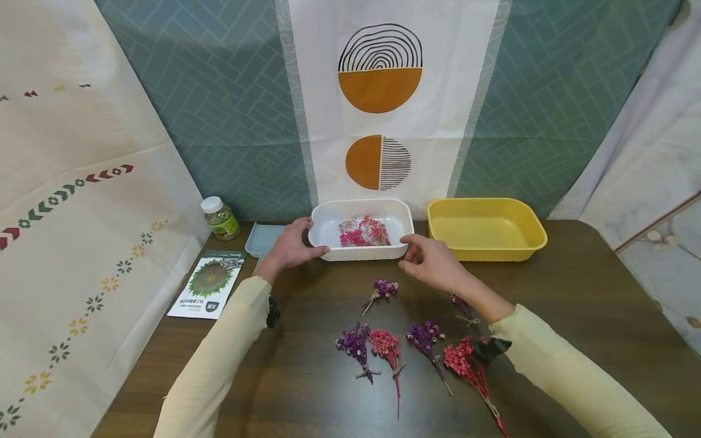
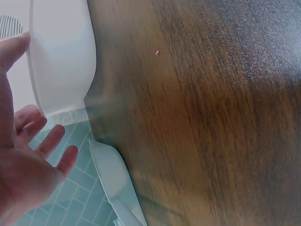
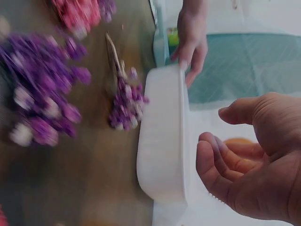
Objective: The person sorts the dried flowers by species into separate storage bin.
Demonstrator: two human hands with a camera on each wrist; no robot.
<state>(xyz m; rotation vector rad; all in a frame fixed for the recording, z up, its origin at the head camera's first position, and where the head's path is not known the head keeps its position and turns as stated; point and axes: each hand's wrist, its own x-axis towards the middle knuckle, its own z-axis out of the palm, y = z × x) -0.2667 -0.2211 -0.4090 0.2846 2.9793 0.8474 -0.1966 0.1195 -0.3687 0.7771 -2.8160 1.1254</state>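
A white plastic basin (image 1: 361, 253) stands at the back of the table, with red and pink dried flower bits (image 1: 364, 232) in it. My left hand (image 1: 290, 244) is at its left end; the thumb touches the rim and the other fingers are spread near the side, as the left wrist view shows. By the basin's right end is my right hand (image 1: 432, 263), fingers loosely bent and nothing held. In the right wrist view a gap shows between that hand (image 3: 256, 160) and the basin (image 3: 162, 136). A small purple dried flower bunch (image 1: 385, 288) lies in front.
To the right stands a yellow basin (image 1: 487, 252). Several purple and red dried flower bunches (image 1: 385, 344) lie nearer me. A pale blue tray (image 1: 261, 239), a lidded jar (image 1: 220, 218) and a sunflower seed packet (image 1: 210, 285) sit at the left. Cloth hangs behind the table.
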